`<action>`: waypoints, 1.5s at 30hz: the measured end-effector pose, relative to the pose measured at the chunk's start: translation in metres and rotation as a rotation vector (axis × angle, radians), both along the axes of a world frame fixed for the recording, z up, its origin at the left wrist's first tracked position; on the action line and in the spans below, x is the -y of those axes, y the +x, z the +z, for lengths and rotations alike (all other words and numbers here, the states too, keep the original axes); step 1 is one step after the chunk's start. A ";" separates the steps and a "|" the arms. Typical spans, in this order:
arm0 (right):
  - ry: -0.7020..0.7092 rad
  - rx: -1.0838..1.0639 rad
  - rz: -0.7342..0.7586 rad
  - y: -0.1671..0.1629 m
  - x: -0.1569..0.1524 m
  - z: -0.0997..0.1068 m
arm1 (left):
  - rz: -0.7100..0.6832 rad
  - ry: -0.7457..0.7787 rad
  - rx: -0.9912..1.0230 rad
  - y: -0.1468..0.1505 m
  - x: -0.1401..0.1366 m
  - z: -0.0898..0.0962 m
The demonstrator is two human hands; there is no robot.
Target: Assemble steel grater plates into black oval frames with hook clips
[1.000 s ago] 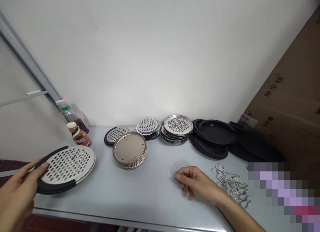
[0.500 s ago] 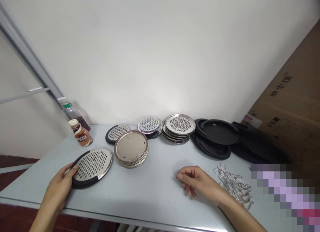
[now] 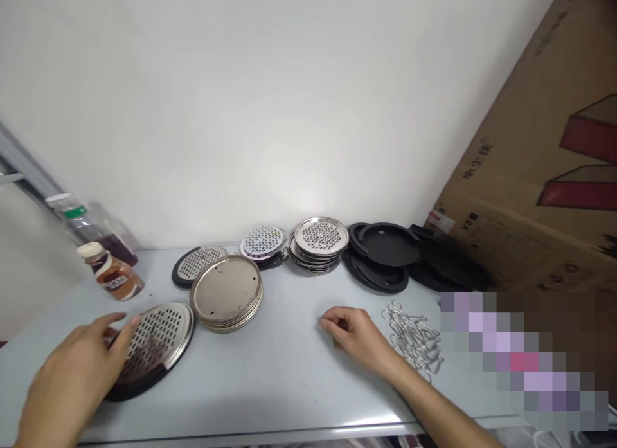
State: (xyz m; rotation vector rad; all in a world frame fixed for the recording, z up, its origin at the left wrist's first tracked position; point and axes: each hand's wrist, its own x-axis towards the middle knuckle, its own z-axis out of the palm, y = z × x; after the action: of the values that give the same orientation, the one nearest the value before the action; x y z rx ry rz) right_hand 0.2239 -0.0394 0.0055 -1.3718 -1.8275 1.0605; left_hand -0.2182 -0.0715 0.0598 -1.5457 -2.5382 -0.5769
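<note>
My left hand point(image 3: 80, 371) is at the left edge of a round perforated metal grater disc point(image 3: 157, 339) with a black rim, which lies on the table. Its thumb reaches over the disc and its fingers are apart; whether they touch it I cannot tell. My right hand point(image 3: 354, 335) hovers over or rests on the table with curled fingers and nothing visible in them. To its right lies a heap of bent wire hooks point(image 3: 414, 339). Beside the near disc is a stack of plain metal discs point(image 3: 226, 290), with another black-rimmed grater disc point(image 3: 200, 261) behind.
Along the wall stand a small pile of grater plates point(image 3: 264, 242), a stack of metal grater discs point(image 3: 321, 239) and black round holders point(image 3: 390, 245). Two bottles, one with brown liquid point(image 3: 113, 274) and one clear point(image 3: 96, 229), stand at left. A large carton point(image 3: 520, 178) leans at right.
The view has swung to the right, so everything sits further left. My left hand has loosened from the grater disc's edge and risen over it. My right hand's fingers have drawn closer together.
</note>
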 end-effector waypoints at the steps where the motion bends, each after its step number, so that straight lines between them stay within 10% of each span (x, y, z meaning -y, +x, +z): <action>1: 0.114 0.076 -0.018 -0.001 0.002 0.001 | -0.049 -0.048 -0.045 0.016 -0.008 0.009; 8: 0.412 0.486 0.043 -0.003 0.038 0.005 | -0.308 -0.210 -0.145 0.090 -0.068 0.038; 20: 0.269 0.527 0.216 0.021 0.053 0.012 | -0.206 -0.282 -0.187 0.091 -0.088 0.033; 31: 0.150 0.332 0.058 0.032 0.052 0.000 | -0.208 0.157 -0.175 0.113 -0.064 0.047; 37: 0.169 0.235 0.059 0.040 0.057 -0.010 | -0.753 0.081 0.115 0.212 -0.033 0.012; 45: 0.091 0.284 0.040 0.033 0.056 -0.011 | -0.820 -0.094 0.166 0.247 -0.038 -0.030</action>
State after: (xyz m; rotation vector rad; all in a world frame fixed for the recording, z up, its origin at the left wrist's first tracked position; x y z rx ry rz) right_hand 0.2566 -0.0957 -0.0060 -1.4977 -2.0859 0.8232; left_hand 0.0284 -0.0330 0.0302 -2.6654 -1.9496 -0.6761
